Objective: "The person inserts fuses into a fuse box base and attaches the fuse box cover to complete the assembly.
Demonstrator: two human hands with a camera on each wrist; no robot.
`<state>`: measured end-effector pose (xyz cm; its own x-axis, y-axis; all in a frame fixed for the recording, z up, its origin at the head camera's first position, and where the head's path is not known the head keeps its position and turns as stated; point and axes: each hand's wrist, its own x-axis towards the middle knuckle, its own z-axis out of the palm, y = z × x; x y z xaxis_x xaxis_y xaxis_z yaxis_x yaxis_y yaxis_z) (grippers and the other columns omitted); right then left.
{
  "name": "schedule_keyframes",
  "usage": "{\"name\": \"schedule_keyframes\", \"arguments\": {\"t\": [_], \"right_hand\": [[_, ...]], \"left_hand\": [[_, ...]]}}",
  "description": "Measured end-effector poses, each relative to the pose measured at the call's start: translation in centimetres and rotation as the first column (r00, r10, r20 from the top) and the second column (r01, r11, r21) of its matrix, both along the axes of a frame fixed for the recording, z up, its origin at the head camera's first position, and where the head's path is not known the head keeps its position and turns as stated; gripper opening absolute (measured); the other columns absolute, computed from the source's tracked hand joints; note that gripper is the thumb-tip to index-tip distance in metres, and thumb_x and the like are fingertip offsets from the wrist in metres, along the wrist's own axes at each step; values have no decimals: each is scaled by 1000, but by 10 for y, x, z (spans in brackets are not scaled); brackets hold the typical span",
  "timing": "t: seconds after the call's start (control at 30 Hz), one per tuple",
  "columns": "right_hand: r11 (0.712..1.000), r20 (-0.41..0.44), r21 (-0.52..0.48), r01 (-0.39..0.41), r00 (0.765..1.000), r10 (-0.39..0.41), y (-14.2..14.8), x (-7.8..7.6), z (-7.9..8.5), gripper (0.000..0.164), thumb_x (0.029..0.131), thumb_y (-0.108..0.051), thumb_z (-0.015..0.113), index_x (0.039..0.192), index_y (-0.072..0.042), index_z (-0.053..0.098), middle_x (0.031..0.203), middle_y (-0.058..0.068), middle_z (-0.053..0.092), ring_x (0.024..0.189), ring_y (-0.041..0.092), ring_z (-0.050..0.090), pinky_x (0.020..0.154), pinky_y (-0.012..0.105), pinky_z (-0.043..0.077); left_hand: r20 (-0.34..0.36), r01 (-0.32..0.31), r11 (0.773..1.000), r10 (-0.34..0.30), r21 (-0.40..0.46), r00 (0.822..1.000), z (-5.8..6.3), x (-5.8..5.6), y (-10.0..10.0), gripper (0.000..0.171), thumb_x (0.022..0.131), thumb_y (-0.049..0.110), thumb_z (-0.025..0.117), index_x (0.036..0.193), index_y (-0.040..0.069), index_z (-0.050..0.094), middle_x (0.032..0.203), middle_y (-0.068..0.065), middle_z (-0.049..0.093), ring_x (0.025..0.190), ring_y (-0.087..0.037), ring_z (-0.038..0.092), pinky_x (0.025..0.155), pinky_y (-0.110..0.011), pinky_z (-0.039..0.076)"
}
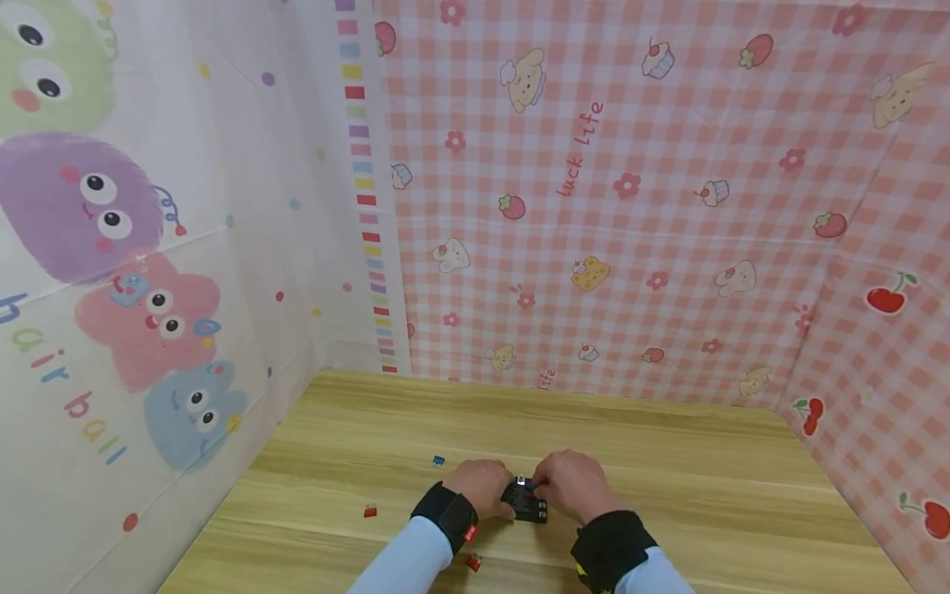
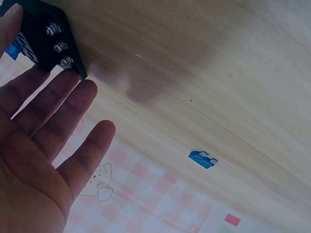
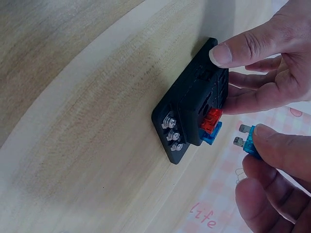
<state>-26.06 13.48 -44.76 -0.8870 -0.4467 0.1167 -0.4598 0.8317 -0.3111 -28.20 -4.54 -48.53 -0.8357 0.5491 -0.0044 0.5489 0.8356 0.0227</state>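
Note:
A black fuse block (image 1: 529,508) with screw terminals (image 3: 172,135) along its edge is on the wooden table in front of me. My left hand (image 1: 481,488) steadies it, thumb on one side and fingertips against the opposite edge. A red blade fuse (image 3: 211,120) and a blue one (image 3: 216,134) sit side by side in the block. Between thumb and fingers, my right hand (image 1: 577,485) pinches another blue blade fuse (image 3: 250,144). Its two metal prongs point toward the block, with a gap between them and the seated fuses.
On the tabletop (image 1: 690,495), a loose blue fuse (image 1: 439,460) lies beyond my left hand. One red fuse (image 1: 370,511) is off to the left and another red fuse (image 1: 473,562) is nearer, by my left forearm. Patterned cloth (image 1: 594,231) hangs behind and at both sides.

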Motion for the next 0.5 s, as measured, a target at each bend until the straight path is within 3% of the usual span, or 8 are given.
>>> {"name": "schedule_keyframes", "arguments": {"t": [0.27, 0.5], "right_hand": [[1000, -8, 4, 10, 1000, -10, -1, 1, -1, 5, 81, -9, 79, 81, -14, 78, 77, -8, 67, 69, 10, 54, 65, 34, 45], [1000, 34, 7, 17, 999, -17, -2, 0, 1, 3, 84, -10, 78, 85, -12, 79, 79, -8, 67, 71, 11, 55, 69, 35, 47]], "left_hand": [[5, -4, 1000, 4, -9, 1000, 4, 3, 1, 36, 78, 43, 83, 100, 16, 75, 82, 7, 61, 71, -6, 52, 70, -25, 44], [3, 3, 1000, -3, -6, 1000, 2, 3, 1, 35, 77, 42, 84, 98, 15, 75, 81, 7, 61, 71, -7, 52, 70, -26, 45]]}}
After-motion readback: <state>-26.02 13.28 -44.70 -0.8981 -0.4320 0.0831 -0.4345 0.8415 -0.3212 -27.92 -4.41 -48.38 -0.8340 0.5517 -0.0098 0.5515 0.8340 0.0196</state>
